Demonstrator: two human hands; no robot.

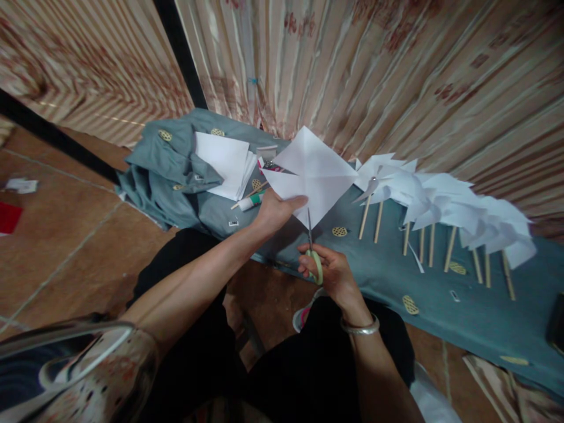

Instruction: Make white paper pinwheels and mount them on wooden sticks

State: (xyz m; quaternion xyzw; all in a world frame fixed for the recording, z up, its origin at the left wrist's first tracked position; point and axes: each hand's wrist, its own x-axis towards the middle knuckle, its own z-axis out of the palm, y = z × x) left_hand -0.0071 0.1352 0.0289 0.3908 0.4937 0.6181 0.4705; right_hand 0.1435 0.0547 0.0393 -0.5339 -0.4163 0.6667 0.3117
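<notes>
From here, the left hand [277, 212] pinches the paper [324, 170], seemingly to steady it against the scissors [310, 234] gripped in the right hand [335, 271].

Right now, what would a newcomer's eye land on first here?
Probably the white paper square at the centre, gripped by the left hand while the right hand holds green-handled scissors at its lower corner. Next, the row of white pinwheels on wooden sticks, to the right on the grey-green cloth.
</notes>
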